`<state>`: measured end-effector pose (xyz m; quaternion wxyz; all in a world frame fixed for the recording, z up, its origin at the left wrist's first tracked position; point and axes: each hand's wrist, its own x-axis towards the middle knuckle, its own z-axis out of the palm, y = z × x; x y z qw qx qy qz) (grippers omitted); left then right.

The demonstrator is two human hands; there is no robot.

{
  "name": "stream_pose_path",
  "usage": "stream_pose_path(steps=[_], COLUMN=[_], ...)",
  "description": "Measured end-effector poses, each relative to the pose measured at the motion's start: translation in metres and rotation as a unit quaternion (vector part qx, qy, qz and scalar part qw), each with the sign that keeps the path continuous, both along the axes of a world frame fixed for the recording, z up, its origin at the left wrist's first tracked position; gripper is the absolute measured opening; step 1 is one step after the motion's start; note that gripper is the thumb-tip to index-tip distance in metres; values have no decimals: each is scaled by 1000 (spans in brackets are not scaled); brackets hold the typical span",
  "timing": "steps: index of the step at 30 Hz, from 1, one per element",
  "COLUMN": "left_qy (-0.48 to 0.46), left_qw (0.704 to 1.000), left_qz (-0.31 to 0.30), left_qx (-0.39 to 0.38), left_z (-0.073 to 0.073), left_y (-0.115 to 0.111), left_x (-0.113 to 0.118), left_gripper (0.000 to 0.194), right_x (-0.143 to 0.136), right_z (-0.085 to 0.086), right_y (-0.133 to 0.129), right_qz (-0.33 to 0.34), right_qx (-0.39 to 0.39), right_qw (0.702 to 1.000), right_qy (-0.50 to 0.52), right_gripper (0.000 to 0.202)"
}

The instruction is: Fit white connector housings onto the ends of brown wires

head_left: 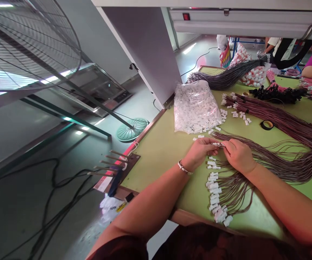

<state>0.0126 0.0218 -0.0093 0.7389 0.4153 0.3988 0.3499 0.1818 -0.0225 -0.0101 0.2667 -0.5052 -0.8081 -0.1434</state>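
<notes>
Pinching a small white connector (216,144) between thumb and fingers, the left hand (199,153) in the head view sits just left of the right hand (238,155), their fingertips almost meeting. The right thumb and fingers are closed on a thin wire end (222,144); whether it sits inside the connector is too small to tell. The connector thus lies in the narrow space between both hands, above the green table (156,151). Nearer the body, below the hands, a column of finished-looking white connectors (214,198) lies with brown wires (241,191) running off to the right. A long bundle of brown wires (277,162) stretches away beyond the right hand and forearm. Past the left hand rests a clear bag of white connectors (195,106), and a roll of black tape (266,125) lies farther right.
</notes>
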Motion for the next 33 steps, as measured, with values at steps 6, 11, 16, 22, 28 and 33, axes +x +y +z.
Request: stream_pose_path(steps=[6, 11, 16, 22, 28, 33], left_qy=[16, 97, 184, 157, 115, 121], left_qw=[998, 978, 935, 969, 975, 963], left_qz=[-26, 1, 13, 5, 41, 73], left_qx=[51, 183, 304, 190, 185, 229], left_z=[-3, -9, -12, -13, -14, -21], left_y=[-1, -3, -5, -9, -7, -3], left_x=[1, 5, 7, 15, 16, 13], left_gripper=[20, 15, 15, 14, 18, 14], right_x=[1, -2, -5, -5, -7, -6], right_z=[-8, -6, -6, -12, -7, -4], right_y=[4, 8, 8, 8, 7, 9], right_qz=[8, -51, -54, -71, -70, -85], right_qx=[-38, -160, -252, -228, -256, -271], right_qw=[996, 956, 902, 911, 880, 863], right_qy=[76, 241, 345, 335, 393, 418], right_gripper=[17, 14, 15, 15, 15, 15])
